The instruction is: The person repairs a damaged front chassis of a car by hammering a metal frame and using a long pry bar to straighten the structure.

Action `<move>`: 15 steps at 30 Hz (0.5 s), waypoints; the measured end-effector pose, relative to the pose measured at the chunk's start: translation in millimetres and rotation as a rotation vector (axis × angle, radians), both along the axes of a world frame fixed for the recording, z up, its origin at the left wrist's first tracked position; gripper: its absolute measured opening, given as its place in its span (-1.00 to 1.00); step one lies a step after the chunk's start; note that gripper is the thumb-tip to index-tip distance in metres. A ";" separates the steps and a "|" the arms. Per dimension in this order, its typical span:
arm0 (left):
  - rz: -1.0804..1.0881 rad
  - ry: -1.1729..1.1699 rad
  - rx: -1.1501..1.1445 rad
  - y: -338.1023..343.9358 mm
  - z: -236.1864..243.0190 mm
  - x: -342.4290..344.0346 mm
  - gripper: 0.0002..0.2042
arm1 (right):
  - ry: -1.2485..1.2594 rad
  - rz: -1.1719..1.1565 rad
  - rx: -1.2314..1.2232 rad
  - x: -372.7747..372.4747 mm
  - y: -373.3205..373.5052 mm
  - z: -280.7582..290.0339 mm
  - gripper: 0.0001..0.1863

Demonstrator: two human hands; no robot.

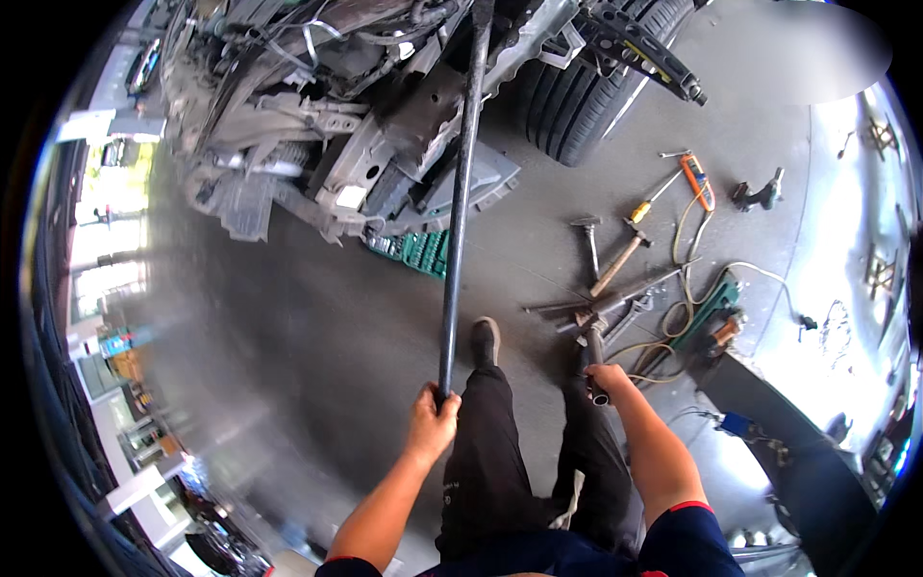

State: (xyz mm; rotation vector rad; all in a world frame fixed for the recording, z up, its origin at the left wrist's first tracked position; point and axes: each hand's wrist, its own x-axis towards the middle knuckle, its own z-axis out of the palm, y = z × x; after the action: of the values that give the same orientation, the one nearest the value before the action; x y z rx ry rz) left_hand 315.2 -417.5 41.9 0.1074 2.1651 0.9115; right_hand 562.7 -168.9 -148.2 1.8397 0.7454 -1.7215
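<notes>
My left hand (432, 423) is closed around the lower end of a long dark metal bar (461, 212). The bar rises at a slight tilt, and its far end reaches into the stripped, damaged front of a car (375, 154). By my right leg, my right hand (605, 379) grips a short metal pipe (596, 342), whose open end shows at the near side of the fist. Just beyond that hand lie tools on the floor: a wrench (630, 313), a wooden-handled hammer (620, 262) and another hammer (589, 245).
A green tool case (418, 252) sits under the car's front. Right of the tyre (586, 111) are a yellow-handled screwdriver (654, 197), an orange tool (698, 183) and a looped hose or cable (681, 317). An angle grinder (716, 322) lies near a dark beam (779, 447) at right.
</notes>
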 end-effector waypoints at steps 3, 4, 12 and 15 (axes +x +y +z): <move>0.038 -0.250 -0.009 12.7 -19.4 -14.4 -0.84 | 0.032 -0.226 0.069 -7.7 -34.9 -62.4 -0.75; 0.082 -0.289 -0.068 6.4 -16.9 -31.2 -0.83 | 0.035 -0.189 0.108 -39.4 -52.0 -59.9 -0.72; -0.070 -0.466 -0.076 -2.2 -46.6 -102.2 -0.89 | 0.327 -0.624 0.117 -63.4 -125.0 -200.8 -0.75; -0.131 -0.398 -0.112 -7.0 -45.6 -126.0 -0.88 | 0.409 -0.682 0.120 -85.8 -159.9 -238.8 -0.74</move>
State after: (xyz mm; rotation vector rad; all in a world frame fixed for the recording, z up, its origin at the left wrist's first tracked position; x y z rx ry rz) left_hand 189.2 -424.5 -3.7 0.0102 1.8100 0.6699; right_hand 476.9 -328.8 -387.0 1.9850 0.3796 -2.5872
